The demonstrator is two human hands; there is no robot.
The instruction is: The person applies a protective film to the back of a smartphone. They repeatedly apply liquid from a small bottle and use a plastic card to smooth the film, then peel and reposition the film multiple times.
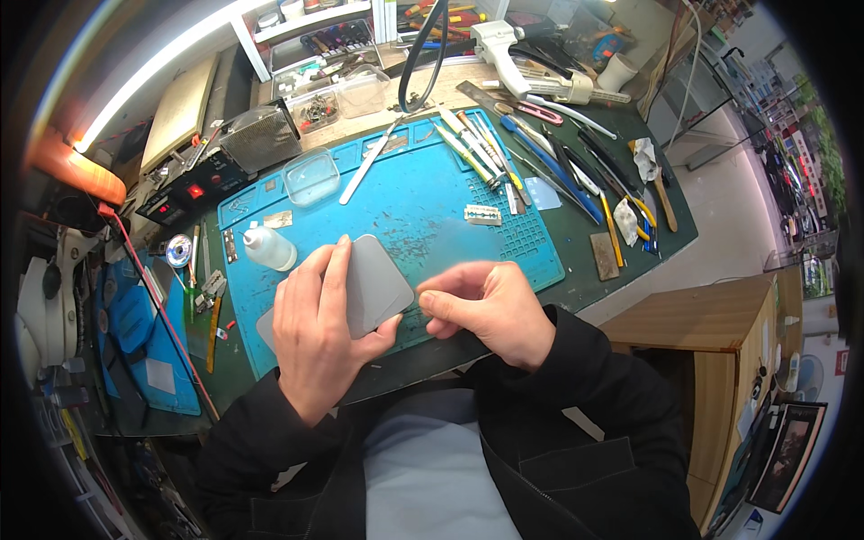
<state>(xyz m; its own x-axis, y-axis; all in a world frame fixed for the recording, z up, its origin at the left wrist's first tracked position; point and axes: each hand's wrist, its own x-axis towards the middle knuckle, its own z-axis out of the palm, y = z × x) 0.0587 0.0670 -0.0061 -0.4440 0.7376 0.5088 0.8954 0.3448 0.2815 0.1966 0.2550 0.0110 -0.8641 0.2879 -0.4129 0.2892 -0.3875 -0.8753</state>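
The left hand [319, 328] lies over a flat grey panel [380, 281] with rounded corners, near the center of the frame. Its grip holds the panel: the fingers stretch across the face and the thumb rests by the lower right edge. The panel is tilted, with one rounded end at center and another part showing to the left of the hand.

The right hand [490, 310] is just to the right of the panel. Its grip is narrow, the thumb pressed toward the curled fingers; whether something thin sits between the fingertips, I cannot tell. Both forearms wear black sleeves [598, 364].

Beyond the hands, a blue mat [405, 202] covers the middle of the dark green table [666, 243]. On the mat, a white squeeze bottle [270, 247] leans over just beyond the left hand, with a clear plastic box [311, 177] above it and a slim metal blade [367, 169] slanting to the right of the box. A razor blade [482, 214] lies right of center.

Slim tools crowd the upper right, among them yellow-handled pliers [645, 216]. A spool [179, 250] rests at left, below a black box [171, 207] with a red-lit switch. A white gun-shaped tool [499, 54] is at the top, and a wooden cabinet [693, 315] stands at lower right.
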